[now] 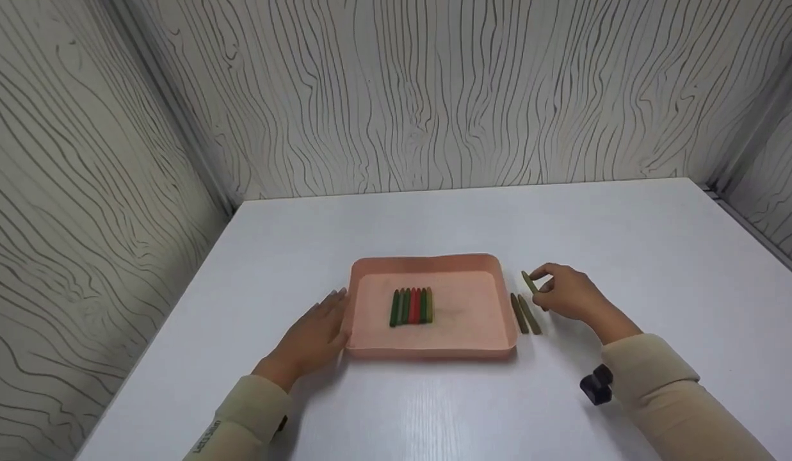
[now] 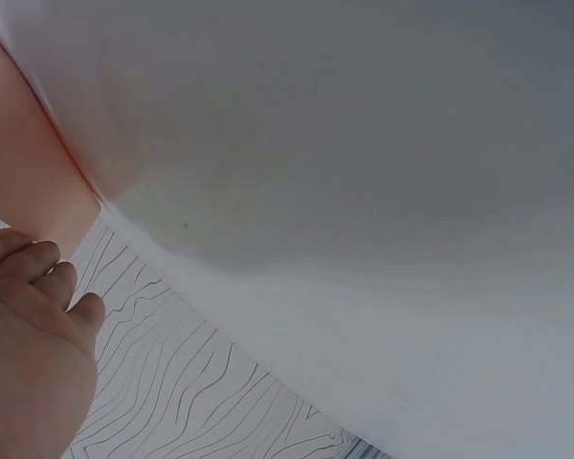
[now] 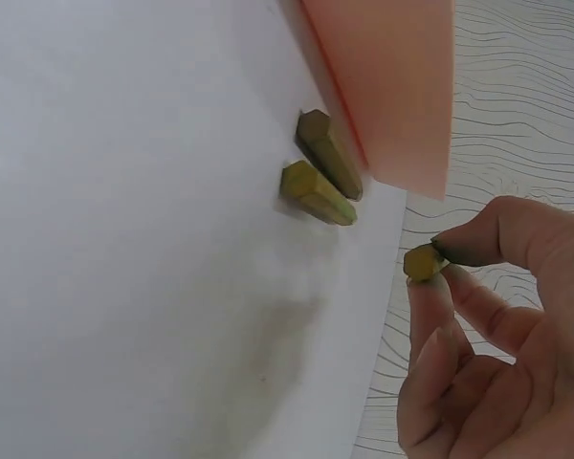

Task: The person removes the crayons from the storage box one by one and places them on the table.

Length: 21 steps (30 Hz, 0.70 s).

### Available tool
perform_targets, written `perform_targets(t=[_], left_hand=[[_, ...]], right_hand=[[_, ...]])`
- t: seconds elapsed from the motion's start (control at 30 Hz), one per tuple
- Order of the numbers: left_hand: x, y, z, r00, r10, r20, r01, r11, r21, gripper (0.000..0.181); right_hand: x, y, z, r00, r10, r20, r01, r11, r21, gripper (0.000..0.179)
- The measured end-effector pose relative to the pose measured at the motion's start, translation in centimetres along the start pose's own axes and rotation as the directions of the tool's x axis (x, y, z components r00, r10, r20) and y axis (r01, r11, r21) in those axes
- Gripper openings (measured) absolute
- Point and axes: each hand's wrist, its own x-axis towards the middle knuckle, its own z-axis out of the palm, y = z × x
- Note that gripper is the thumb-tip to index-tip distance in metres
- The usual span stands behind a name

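Observation:
A shallow pink tray lies on the white table with a row of crayons side by side in it: greens, reds and an olive one at the right end. My left hand touches the tray's left side with its fingers extended; the left wrist view shows the fingers by the pink wall. To the right of the tray, my right hand pinches an olive-green crayon between thumb and fingertips, above the table. Just below it, two olive crayons lie beside the tray's right wall.
White table surrounds the tray. Wood-grain patterned panels stand behind it and at both sides. A small black device sits at my right sleeve cuff.

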Motion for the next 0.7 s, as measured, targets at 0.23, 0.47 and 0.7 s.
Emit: perform_targets(t=[0.23, 0.47, 0.7], left_hand=[[-0.3, -0.3, -0.1, 0.999, 0.041, -0.010, -0.041, 0.999, -0.023, 0.055], [-0.3, -0.2, -0.1, 0.999, 0.044, -0.018, -0.044, 0.999, -0.018, 0.055], [-0.2, -0.1, -0.1, 1.000, 0.028, -0.012, -0.028, 1.000, 0.001, 0.056]], right_hand=[[-0.4, 0.8, 0.7, 0.997, 0.039, 0.064, -0.037, 0.999, -0.028, 0.047], [-0.4, 1.2, 1.3, 0.996, 0.050, 0.071, -0.045, 0.997, -0.070, 0.046], [-0.4, 1.4, 1.6, 0.995, 0.065, 0.072, -0.059, 0.995, -0.078, 0.045]])
